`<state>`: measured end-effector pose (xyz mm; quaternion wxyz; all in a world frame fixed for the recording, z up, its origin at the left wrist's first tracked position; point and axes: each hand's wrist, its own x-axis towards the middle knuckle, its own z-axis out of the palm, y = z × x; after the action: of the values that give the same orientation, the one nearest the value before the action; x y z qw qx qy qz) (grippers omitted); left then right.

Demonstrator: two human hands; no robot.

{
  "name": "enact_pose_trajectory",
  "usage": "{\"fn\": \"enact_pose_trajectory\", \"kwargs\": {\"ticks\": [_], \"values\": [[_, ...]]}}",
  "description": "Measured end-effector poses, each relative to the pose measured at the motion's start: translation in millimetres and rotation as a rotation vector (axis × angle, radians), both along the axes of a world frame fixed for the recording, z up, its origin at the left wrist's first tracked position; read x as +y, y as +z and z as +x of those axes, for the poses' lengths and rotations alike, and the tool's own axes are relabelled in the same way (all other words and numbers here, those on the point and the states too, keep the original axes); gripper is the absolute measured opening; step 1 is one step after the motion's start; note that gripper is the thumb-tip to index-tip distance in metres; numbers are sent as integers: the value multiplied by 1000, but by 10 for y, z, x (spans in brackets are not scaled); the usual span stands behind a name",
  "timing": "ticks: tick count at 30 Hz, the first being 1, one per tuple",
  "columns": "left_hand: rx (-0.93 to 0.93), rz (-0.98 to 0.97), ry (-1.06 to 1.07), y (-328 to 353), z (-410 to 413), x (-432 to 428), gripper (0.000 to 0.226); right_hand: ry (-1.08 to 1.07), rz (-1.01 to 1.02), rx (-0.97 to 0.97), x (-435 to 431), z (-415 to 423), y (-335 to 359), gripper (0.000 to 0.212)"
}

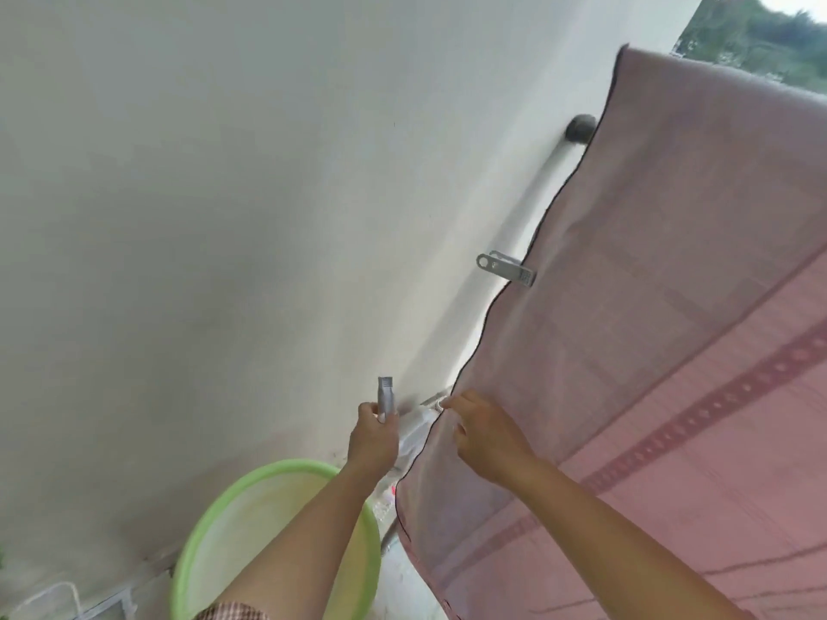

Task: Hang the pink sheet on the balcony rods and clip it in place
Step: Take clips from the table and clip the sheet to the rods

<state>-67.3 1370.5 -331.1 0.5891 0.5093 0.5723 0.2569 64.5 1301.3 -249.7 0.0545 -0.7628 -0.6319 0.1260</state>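
The pink sheet (649,333) with a dark hem and a patterned stripe hangs over a white rod (543,190) that runs along the wall. A grey clip (505,268) pins the sheet's edge to the rod halfway up. My left hand (373,436) grips a second grey clip (386,398), held upright just left of the sheet's edge. My right hand (485,436) pinches the sheet's edge at the lower stretch of rod (432,401), a little right of the held clip.
A green plastic basin (215,521) stands on the floor below my left arm. The white wall (223,194) fills the left side. Trees (769,38) show beyond the balcony at the top right. A white wire frame (58,599) lies at the bottom left.
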Motion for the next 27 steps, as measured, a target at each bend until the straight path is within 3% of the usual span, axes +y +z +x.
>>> {"fn": "enact_pose_trajectory", "kwargs": {"ticks": [3, 6, 9, 13, 16, 18, 20, 23, 27], "values": [[-158, -147, -34, -85, 189, 242, 28, 8, -70, -168, 182, -8, -6, 38], [-248, -243, -85, -163, 370, 369, 32, 196, -106, -408, 354, -33, 11, 25], [-401, -345, -103, -199, 534, 387, 25, 363, -62, -639, 496, -31, 64, 28], [-476, -397, -117, -269, 715, 425, 20, 349, -388, -941, 805, -112, 276, 42], [-513, -409, -87, -352, 795, 467, 21, 211, -595, -963, 1045, -138, 389, 22], [-540, -435, -60, -407, 809, 472, 24, 120, -674, -924, 1137, -125, 427, 22], [-538, -459, -55, -466, 815, 477, 23, 8, -683, -799, 1176, -69, 414, 25], [-498, -428, -109, -507, 781, 507, 22, -19, -625, -676, 1174, -31, 415, 6], [-367, -274, -239, -575, 626, 619, 28, -67, -565, -621, 1178, -34, 419, 35]]}}
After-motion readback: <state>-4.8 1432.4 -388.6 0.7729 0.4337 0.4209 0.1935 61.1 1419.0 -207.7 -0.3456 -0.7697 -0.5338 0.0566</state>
